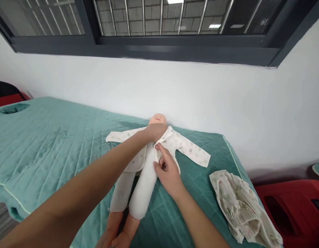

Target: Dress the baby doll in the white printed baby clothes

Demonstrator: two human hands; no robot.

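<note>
A baby doll (157, 119) lies on its back, its head toward the wall. It wears white leggings (142, 196) and a white printed shirt (192, 151) with an open front and both sleeves spread out. My left hand (157, 132) reaches across the doll's chest at the shirt's upper edge; its fingers are hidden, so I cannot tell what they grip. Lower down, my right hand (169, 171) pinches the front edge of the shirt between thumb and fingers. The doll's bare feet (123, 237) point toward me.
A green quilted cover (71, 137) spreads under the doll, with a hole (14, 108) at far left. A crumpled cream patterned garment (239, 206) lies at right, near a red case-like object (293, 210). Behind stand a white wall (200, 93) and a barred window (159, 20).
</note>
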